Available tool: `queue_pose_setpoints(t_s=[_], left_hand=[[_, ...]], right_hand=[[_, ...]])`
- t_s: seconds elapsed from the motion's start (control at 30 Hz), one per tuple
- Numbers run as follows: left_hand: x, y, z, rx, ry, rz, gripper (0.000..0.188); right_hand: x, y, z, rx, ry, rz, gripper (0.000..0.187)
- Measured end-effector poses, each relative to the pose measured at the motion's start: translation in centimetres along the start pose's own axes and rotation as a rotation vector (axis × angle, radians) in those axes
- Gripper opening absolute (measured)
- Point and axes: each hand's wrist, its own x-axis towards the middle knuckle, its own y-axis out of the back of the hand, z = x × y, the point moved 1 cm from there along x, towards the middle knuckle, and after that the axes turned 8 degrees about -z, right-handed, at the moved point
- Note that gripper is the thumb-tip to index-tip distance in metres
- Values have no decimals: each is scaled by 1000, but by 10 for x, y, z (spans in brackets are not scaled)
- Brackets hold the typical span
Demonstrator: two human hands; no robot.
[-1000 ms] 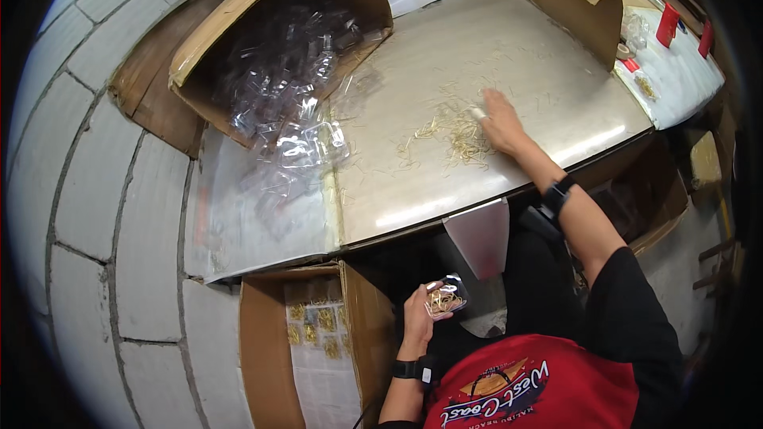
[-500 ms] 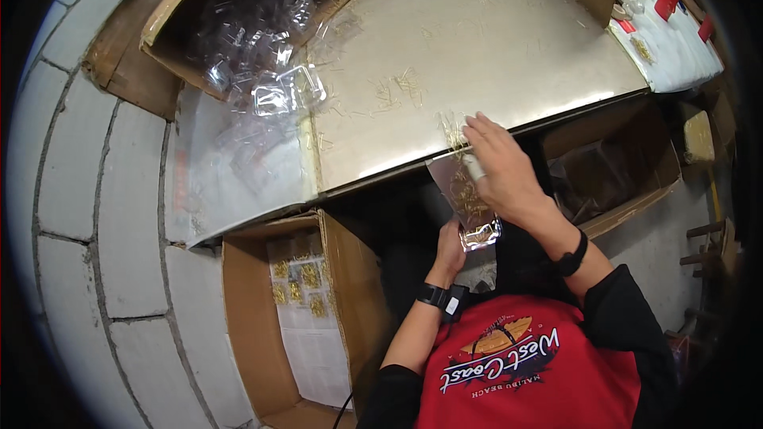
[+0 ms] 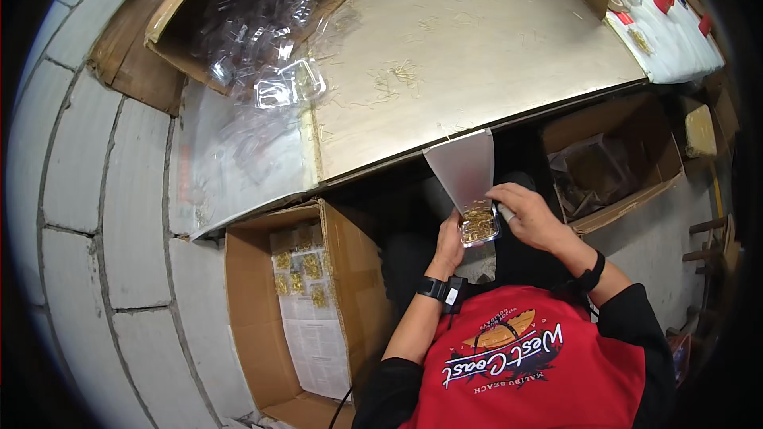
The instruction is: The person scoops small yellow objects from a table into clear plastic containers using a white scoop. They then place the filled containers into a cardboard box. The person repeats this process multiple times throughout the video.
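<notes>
My left hand (image 3: 451,242) is closed around a small clear plastic box (image 3: 480,241) below the table's front edge. Gold wire pieces (image 3: 478,223), thin like pins or clips, fill the box; their exact kind is too small to tell. A tapering grey sheet (image 3: 462,165) slopes from the table edge down to the box, like a chute. Beside the box's right rim is my right hand (image 3: 534,218), its fingers bent toward the gold pieces and apart from the thumb. One digit has a white wrap. Nothing shows in its grasp.
Loose gold pieces lie on the pale tabletop (image 3: 477,48). A carton (image 3: 179,12) of clear plastic boxes stands at the far left. Below it, another carton (image 3: 262,361) holds filled boxes. An open carton (image 3: 628,202) is under the table at right.
My right hand has moved from the table edge down toward me, beside the box. The gold pieces that lay on the sheet are now in the box, and the sheet is bare.
</notes>
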Motion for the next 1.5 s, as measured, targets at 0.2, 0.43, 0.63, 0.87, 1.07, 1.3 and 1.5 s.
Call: queue_pose_setpoints(t_s=[0.2, 0.43, 0.63, 0.87, 1.07, 1.3, 1.5], left_hand=[[7, 13, -17, -30, -124, 3, 48], [-36, 17, -19, 58, 122, -96, 40], [-66, 7, 26, 67, -34, -101, 26], [-79, -19, 68, 83, -115, -162, 42], [-82, -34, 73, 108, -182, -120, 48], [-77, -31, 71, 48, -260, -38, 46], [-66, -34, 61, -16, -359, 6, 45]], right_hand=[[-7, -46, 7, -87, 56, -257, 41], [-29, -68, 11, -197, 206, -424, 35], [-10, -24, -20, 56, 267, -88, 33], [17, -21, -37, 94, 148, -55, 42], [19, -27, -53, -181, 395, -78, 50], [7, -22, -61, -347, 397, -166, 52], [15, -30, -70, -306, 370, -116, 51]])
